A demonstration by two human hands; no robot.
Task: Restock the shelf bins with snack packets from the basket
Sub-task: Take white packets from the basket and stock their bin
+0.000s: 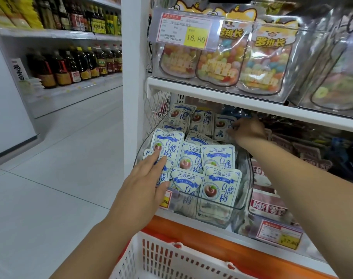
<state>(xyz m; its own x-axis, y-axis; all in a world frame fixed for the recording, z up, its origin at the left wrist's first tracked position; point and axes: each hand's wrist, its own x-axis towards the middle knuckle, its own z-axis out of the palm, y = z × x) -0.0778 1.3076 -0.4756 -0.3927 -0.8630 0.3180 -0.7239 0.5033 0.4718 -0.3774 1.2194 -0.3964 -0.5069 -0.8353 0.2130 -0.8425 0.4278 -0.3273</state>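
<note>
Item 1, left hand (145, 178): I am seeing it lying flat, fingers straight and released, pressing on the snack packets (219, 184) at the front left of the bin (244, 195).

Item 2, right hand (249, 129): it is reaching under the upper shelf to the back right of the same bin, fingertips lying against the rear packet (222, 124). The blur is keeping me from telling whether it is pinching that packet or only touching it.

Item 3, snack packets: small flat pouches, white with blue borders and blue lettering, each carrying a round picture of a red fruit. They are filling the bin, with the front ones leaning upright and overlapping and a back row standing against the rear. More of them are showing through the clear front wall.

Item 4, bin: clear plastic with a curved front, sitting on the lower shelf at its left end.

Item 5, basket (171, 260): white slotted plastic, sitting just below the bin at the bottom edge of my view.

Item 6, surroundings: red-and-white packets (268, 206) are lying in the neighbouring bin to the right. Bags of coloured sweets (218, 63) are standing in a clear bin on the shelf above, behind a yellow price tag (195, 38) reading 16.80. Dark bottles (81, 63) are lining the aisle shelves to the left.
</note>
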